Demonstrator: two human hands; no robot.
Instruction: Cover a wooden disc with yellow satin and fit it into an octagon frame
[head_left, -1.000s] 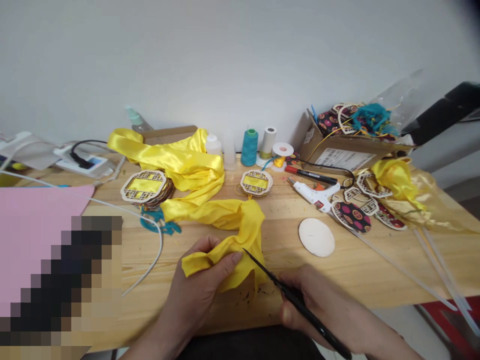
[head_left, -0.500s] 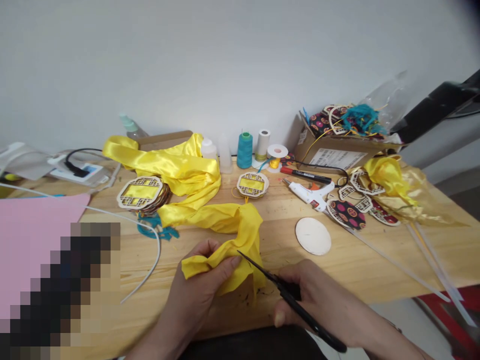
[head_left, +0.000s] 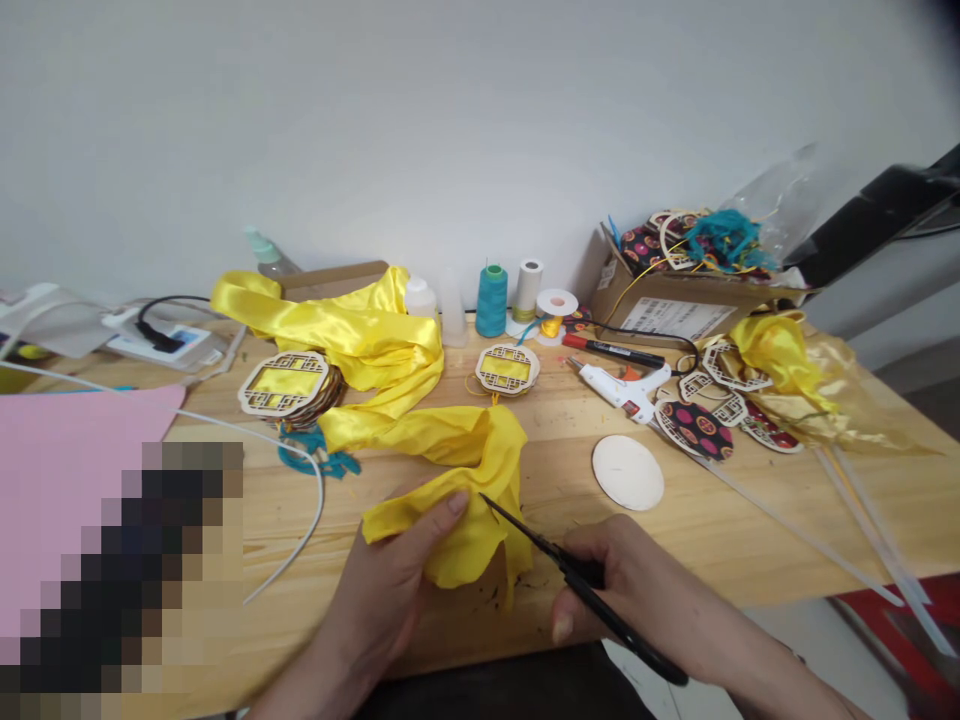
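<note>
My left hand [head_left: 390, 590] pinches the loose end of a long yellow satin cloth [head_left: 390, 375] near the table's front edge, thumb on top of the folded fabric. My right hand [head_left: 637, 590] grips black scissors [head_left: 570, 575], their closed tips touching the cloth just right of my left thumb. The cloth runs back and left across the wooden table [head_left: 750, 520] in shiny folds.
A white disc [head_left: 628, 472] lies right of the cloth. A glue gun [head_left: 622, 385], marker [head_left: 611, 350], thread spools [head_left: 491, 300], lattice-framed discs [head_left: 283, 385] and a cardboard box [head_left: 690, 300] of scraps stand behind. Pink paper [head_left: 60, 470] and a white cable [head_left: 300, 520] lie left.
My left hand has shifted its grip, the thumb sliding up over the cloth's fold. The scissors have stayed at the cloth's edge.
</note>
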